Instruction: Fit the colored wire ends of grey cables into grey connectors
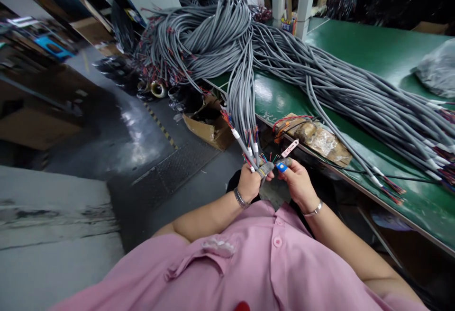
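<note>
My left hand (250,183) is closed around the end of a grey cable (245,147), its thumb wrapped in grey tape. Thin coloured wires (270,158) fan out from the cable end between my hands. My right hand (300,183) pinches at these wires, with blue tape on the thumb and grey wrap on a finger; its fingertips partly hide what they hold. More grey cables (241,93) with white bands and bare coloured wire ends hang off the table edge just beyond my left hand.
A long bundle of grey cables (341,81) lies across the green table (359,41). At its near edge are a tape-wrapped block (316,138) and a pink-white tag (290,148). An open cardboard box (202,128) sits below left. A clear plastic bag (439,69) lies far right.
</note>
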The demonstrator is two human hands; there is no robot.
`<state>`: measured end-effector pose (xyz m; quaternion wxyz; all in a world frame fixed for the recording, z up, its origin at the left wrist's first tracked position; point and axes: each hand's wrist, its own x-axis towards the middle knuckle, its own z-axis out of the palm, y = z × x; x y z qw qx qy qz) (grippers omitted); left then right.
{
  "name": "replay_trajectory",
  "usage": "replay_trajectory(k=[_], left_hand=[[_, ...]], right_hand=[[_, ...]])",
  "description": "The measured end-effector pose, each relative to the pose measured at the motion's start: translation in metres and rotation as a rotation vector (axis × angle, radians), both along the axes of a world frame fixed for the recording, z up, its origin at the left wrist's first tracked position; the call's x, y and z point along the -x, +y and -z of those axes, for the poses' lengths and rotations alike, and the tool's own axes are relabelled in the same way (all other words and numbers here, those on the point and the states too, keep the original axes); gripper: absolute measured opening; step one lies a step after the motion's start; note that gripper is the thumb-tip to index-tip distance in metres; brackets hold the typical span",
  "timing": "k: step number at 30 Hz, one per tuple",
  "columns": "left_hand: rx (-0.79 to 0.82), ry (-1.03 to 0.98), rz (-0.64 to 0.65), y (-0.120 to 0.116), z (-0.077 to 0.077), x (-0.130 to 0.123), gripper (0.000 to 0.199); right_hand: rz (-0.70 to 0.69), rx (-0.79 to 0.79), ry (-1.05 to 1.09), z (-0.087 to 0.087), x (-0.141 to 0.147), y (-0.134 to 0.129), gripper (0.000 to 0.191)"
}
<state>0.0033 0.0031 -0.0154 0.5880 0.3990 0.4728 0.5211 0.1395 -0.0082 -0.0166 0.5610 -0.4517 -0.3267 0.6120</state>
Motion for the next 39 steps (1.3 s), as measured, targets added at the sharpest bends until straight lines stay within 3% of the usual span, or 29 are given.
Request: replay_trajectory(k=[11, 16, 19, 23, 31, 39], left_hand=[[-0.032, 0.022, -0.025, 0.001, -0.005, -0.002, 0.030], [-0.033, -0.052, -0.004, 0.000, -0.006, -0.001, 0.032], [-0.042, -0.098, 0.060, 0.001, -0.013, 0.000, 0.031], [-0.031, -0.119, 0.222, 0.006, -0.024, -0.001, 0.032], [-0.016, -0.130, 0.279, 0.016, -0.022, -0.009, 0.036], [-0.011, -0.098, 0.316, 0.018, -0.014, -0.008, 0.035]], right_hand=[[-0.063, 0.011, 0.023, 0.005, -0.002, -0.009, 0.022], [-0.015, 0.044, 0.163, 0.008, -0.013, -0.003, 0.032], [0.021, 0.095, 0.227, 0.007, -0.023, 0.010, 0.045], [-0.064, 0.145, 0.226, -0.004, -0.029, 0.030, 0.058], [-0.086, 0.082, 0.255, -0.012, -0.022, 0.035, 0.043], [0.057, 0.052, 0.240, -0.009, -0.016, 0.036, 0.037]])
